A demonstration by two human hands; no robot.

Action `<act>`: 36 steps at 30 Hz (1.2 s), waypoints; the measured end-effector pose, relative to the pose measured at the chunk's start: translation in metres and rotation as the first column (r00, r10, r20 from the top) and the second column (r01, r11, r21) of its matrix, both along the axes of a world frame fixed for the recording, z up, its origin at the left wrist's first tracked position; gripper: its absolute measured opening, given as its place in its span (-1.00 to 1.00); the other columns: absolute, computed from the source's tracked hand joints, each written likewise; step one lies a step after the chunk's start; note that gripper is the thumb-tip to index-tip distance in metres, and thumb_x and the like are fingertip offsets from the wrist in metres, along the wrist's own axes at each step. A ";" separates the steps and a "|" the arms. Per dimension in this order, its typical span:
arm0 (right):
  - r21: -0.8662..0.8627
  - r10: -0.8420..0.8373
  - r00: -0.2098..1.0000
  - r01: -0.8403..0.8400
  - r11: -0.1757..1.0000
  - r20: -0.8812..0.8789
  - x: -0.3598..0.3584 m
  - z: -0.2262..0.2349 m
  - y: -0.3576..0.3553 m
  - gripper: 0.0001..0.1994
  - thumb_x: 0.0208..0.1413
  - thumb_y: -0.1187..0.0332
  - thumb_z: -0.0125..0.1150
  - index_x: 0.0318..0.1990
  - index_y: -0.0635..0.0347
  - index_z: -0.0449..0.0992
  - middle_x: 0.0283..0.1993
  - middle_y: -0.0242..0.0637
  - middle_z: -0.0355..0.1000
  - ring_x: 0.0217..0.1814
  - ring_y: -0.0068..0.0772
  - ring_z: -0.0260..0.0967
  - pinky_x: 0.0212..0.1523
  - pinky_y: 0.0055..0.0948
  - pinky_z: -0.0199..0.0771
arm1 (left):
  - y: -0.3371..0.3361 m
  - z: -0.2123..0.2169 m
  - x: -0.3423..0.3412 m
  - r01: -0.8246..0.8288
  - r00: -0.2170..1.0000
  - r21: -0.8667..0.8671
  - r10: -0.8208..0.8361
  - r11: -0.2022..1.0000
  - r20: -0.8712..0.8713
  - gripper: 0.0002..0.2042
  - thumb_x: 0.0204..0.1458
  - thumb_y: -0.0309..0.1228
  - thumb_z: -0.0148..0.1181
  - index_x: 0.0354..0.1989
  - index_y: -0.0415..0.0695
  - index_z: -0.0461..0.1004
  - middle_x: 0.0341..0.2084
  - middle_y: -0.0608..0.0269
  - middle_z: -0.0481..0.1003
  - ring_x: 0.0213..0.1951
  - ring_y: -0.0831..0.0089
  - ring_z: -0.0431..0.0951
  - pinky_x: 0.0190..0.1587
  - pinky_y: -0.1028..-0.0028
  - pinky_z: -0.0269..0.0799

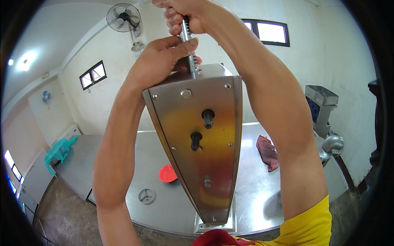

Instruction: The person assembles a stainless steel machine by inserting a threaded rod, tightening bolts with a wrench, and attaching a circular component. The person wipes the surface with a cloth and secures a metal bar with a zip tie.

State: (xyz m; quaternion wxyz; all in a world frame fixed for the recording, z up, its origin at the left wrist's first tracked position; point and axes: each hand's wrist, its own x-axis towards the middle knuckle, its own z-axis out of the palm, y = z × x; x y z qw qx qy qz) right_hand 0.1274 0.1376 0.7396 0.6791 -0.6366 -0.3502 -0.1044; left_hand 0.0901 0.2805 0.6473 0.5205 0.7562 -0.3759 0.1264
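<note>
A tall stainless-steel machine housing [172, 119], with two dark shafts on its front panel, stands upright right before me. Out of its top rises a toothed metal rod [191, 67]. High up on this rod, my right hand [186, 14] is closed around it, fingers wrapped. Just beneath, and close above the housing's top, my left hand [164, 57] is also closed on the rod, its thumb lying across the front. The rod's upper end is hidden by my right hand or lies beyond the picture's edge.
The housing stands on a steel table [254, 205]. Left of it lie a red bowl [167, 174] and a spoked metal ring [146, 196]; a dark red cloth [267, 153] lies to the right. Farther right stands another metal machine [322, 102]. A teal plastic item [61, 151] sits far left.
</note>
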 end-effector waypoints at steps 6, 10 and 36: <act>0.053 -0.107 0.992 0.103 0.993 0.071 0.002 -0.007 0.008 -0.81 0.35 0.22 0.11 -0.28 0.08 0.36 -0.57 -0.49 0.13 -0.66 -0.60 0.02 -0.66 -0.46 0.15 | 0.000 -0.009 -0.001 -0.058 0.996 -0.046 0.061 0.997 0.060 -0.62 0.17 -0.05 0.33 -0.23 -0.18 0.59 -0.40 0.24 0.65 -0.39 0.58 0.59 -0.27 0.53 0.51; 0.076 -0.014 0.998 0.009 0.997 0.064 -0.001 -0.007 0.000 -0.72 0.33 0.17 0.16 -0.40 0.01 0.28 -0.58 -0.52 0.09 -0.67 -0.62 -0.03 -0.65 -0.49 0.10 | 0.001 -0.006 -0.002 -0.083 0.987 0.024 0.079 0.996 0.137 -0.55 0.17 -0.07 0.34 -0.04 -0.26 0.56 -0.34 0.18 0.63 -0.39 0.49 0.63 -0.28 0.51 0.57; -0.141 -0.315 0.947 0.321 0.937 0.063 -0.030 -0.032 -0.016 -0.74 0.32 0.18 0.22 -0.30 0.18 0.45 -0.48 -0.30 0.46 -0.45 -0.30 0.48 -0.37 -0.24 0.59 | 0.092 -0.029 0.025 -0.205 0.975 0.008 0.204 0.979 0.091 -0.45 0.27 0.09 0.11 -0.08 -0.27 0.57 -0.22 0.17 0.59 -0.13 0.40 0.57 0.01 0.37 0.50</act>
